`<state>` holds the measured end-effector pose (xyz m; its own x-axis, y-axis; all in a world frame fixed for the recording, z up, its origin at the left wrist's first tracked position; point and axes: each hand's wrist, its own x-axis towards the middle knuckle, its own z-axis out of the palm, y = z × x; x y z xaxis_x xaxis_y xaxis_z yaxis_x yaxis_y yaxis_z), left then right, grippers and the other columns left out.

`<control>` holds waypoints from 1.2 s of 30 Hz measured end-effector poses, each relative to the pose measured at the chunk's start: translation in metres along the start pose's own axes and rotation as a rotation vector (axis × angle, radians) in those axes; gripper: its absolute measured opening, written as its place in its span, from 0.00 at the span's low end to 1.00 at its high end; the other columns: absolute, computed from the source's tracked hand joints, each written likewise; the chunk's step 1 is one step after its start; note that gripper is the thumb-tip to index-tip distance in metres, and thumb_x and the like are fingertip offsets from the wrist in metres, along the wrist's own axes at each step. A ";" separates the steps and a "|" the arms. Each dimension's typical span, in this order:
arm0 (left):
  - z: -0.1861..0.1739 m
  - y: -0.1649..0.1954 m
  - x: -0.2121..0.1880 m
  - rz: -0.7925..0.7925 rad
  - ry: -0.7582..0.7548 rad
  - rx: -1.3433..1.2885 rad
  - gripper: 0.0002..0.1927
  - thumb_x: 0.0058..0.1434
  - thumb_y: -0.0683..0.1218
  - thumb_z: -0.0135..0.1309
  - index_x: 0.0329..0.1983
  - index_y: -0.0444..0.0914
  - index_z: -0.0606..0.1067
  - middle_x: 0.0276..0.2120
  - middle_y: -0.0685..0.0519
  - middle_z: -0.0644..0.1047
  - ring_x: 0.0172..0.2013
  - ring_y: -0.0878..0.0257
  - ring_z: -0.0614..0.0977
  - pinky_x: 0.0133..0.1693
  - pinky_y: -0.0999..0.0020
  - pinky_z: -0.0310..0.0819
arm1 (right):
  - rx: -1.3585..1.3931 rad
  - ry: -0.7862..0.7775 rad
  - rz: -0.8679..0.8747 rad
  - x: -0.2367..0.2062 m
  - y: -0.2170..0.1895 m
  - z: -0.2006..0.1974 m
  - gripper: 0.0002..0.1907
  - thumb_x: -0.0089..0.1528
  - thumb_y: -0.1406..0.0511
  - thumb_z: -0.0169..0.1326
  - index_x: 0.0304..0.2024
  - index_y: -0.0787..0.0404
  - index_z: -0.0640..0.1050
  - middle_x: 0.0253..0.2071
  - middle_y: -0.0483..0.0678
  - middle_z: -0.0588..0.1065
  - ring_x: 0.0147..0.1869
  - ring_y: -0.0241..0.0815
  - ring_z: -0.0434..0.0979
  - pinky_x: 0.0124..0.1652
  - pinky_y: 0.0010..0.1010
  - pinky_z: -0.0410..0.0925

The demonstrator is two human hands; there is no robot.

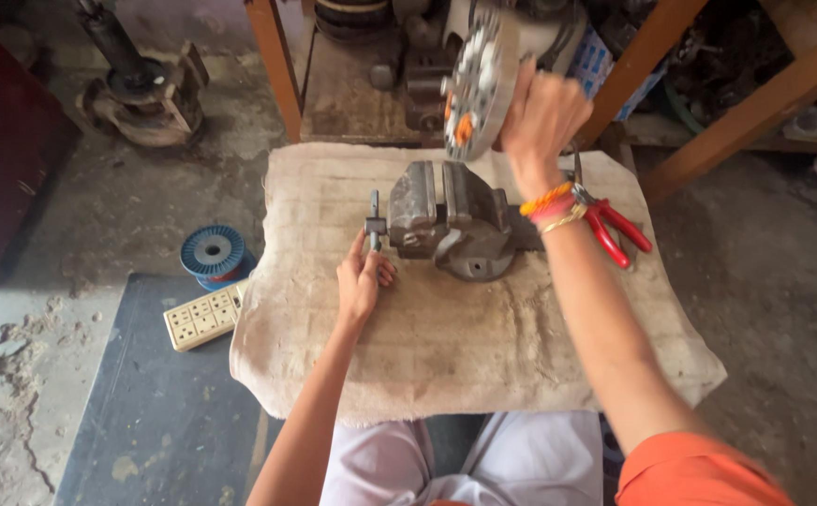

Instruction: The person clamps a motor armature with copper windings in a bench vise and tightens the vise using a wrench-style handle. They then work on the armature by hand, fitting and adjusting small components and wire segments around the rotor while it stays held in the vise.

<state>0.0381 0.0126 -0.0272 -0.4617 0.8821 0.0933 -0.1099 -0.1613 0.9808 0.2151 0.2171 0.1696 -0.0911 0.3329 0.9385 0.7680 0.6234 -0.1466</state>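
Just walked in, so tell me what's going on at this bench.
A person sits at a cloth-covered bench with a metal vise on it. The left hand has its grip on the vise handle. The right hand holds a round metal disc up above the vise jaws. Red-handled pliers lie on the cloth beside the right wrist.

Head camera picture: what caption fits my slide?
Left hand on the vise handle, right hand lifting a round metal part above it.
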 end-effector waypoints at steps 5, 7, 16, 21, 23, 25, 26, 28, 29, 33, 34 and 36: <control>0.001 0.004 0.001 0.012 -0.005 -0.008 0.28 0.70 0.42 0.41 0.74 0.33 0.61 0.25 0.51 0.79 0.22 0.70 0.76 0.27 0.74 0.74 | 0.094 -0.040 -0.058 0.021 0.014 -0.011 0.38 0.77 0.52 0.48 0.14 0.64 0.67 0.14 0.53 0.60 0.17 0.49 0.63 0.22 0.37 0.54; 0.002 0.005 0.001 0.027 -0.008 -0.001 0.28 0.70 0.42 0.40 0.74 0.32 0.61 0.25 0.51 0.80 0.22 0.70 0.77 0.27 0.75 0.74 | 0.114 -0.145 0.043 0.016 0.013 -0.012 0.37 0.75 0.55 0.50 0.11 0.62 0.68 0.09 0.49 0.60 0.12 0.44 0.61 0.19 0.35 0.53; 0.003 0.008 0.002 0.034 0.009 0.043 0.28 0.69 0.42 0.41 0.73 0.31 0.61 0.24 0.51 0.80 0.21 0.69 0.77 0.27 0.74 0.75 | 0.189 -0.248 0.051 -0.018 -0.009 -0.010 0.32 0.71 0.63 0.54 0.10 0.61 0.72 0.08 0.49 0.63 0.10 0.41 0.64 0.17 0.35 0.53; 0.002 0.008 0.001 0.037 0.002 0.031 0.28 0.69 0.42 0.41 0.73 0.31 0.61 0.24 0.51 0.80 0.22 0.70 0.77 0.28 0.74 0.75 | 0.192 -0.252 0.041 -0.027 -0.017 -0.009 0.31 0.70 0.62 0.54 0.11 0.64 0.72 0.12 0.56 0.66 0.14 0.52 0.67 0.21 0.40 0.58; 0.002 0.008 0.001 0.046 0.004 0.024 0.28 0.69 0.42 0.41 0.73 0.30 0.62 0.24 0.51 0.80 0.22 0.70 0.77 0.28 0.74 0.75 | 0.197 -0.277 0.083 -0.028 -0.018 -0.007 0.30 0.70 0.61 0.54 0.12 0.65 0.73 0.12 0.57 0.66 0.14 0.54 0.67 0.22 0.42 0.58; 0.002 0.008 0.001 0.037 0.007 0.023 0.28 0.70 0.42 0.41 0.73 0.31 0.61 0.24 0.51 0.80 0.22 0.70 0.77 0.28 0.74 0.75 | 0.157 -0.262 0.069 -0.030 -0.018 -0.005 0.30 0.69 0.61 0.55 0.12 0.66 0.72 0.14 0.58 0.67 0.15 0.55 0.68 0.22 0.42 0.59; 0.002 0.008 0.001 0.031 0.008 0.022 0.28 0.70 0.42 0.41 0.73 0.31 0.61 0.24 0.52 0.79 0.22 0.70 0.76 0.28 0.74 0.74 | 0.137 -0.255 0.061 -0.031 -0.017 -0.005 0.30 0.69 0.61 0.55 0.12 0.66 0.72 0.14 0.59 0.67 0.16 0.55 0.69 0.23 0.43 0.59; 0.003 0.008 0.001 0.031 0.010 0.021 0.28 0.70 0.42 0.41 0.73 0.31 0.61 0.24 0.52 0.79 0.22 0.70 0.76 0.27 0.74 0.74 | 0.154 -0.284 0.081 -0.032 -0.016 -0.004 0.30 0.68 0.62 0.55 0.11 0.66 0.72 0.14 0.59 0.68 0.16 0.56 0.69 0.23 0.43 0.59; 0.003 0.008 0.001 0.030 0.011 0.019 0.28 0.70 0.42 0.42 0.73 0.31 0.61 0.24 0.52 0.79 0.22 0.70 0.76 0.27 0.74 0.74 | 0.163 -0.299 0.090 -0.032 -0.015 -0.004 0.29 0.68 0.62 0.54 0.11 0.66 0.72 0.14 0.59 0.68 0.16 0.56 0.69 0.23 0.43 0.60; 0.003 0.009 0.001 0.028 0.007 0.007 0.28 0.69 0.41 0.41 0.73 0.31 0.61 0.24 0.52 0.79 0.22 0.70 0.76 0.28 0.74 0.74 | 0.144 -0.307 0.100 -0.031 -0.014 -0.005 0.28 0.68 0.63 0.55 0.13 0.67 0.73 0.14 0.60 0.67 0.17 0.57 0.70 0.23 0.44 0.61; 0.004 0.009 0.001 0.032 0.006 0.018 0.28 0.69 0.41 0.41 0.73 0.31 0.62 0.24 0.52 0.79 0.22 0.70 0.76 0.28 0.74 0.74 | 0.155 -0.315 0.106 -0.031 -0.013 -0.006 0.28 0.68 0.63 0.55 0.13 0.67 0.73 0.14 0.60 0.67 0.17 0.57 0.71 0.23 0.44 0.61; 0.003 0.010 0.000 0.029 0.008 0.022 0.28 0.69 0.41 0.41 0.73 0.31 0.62 0.24 0.52 0.79 0.22 0.70 0.76 0.28 0.74 0.74 | 0.159 -0.332 0.112 -0.030 -0.014 -0.008 0.27 0.68 0.63 0.55 0.13 0.67 0.74 0.14 0.60 0.68 0.17 0.57 0.71 0.24 0.44 0.62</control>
<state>0.0397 0.0124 -0.0169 -0.4715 0.8736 0.1203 -0.0768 -0.1766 0.9813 0.2118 0.1931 0.1462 -0.2327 0.6001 0.7653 0.6796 0.6632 -0.3134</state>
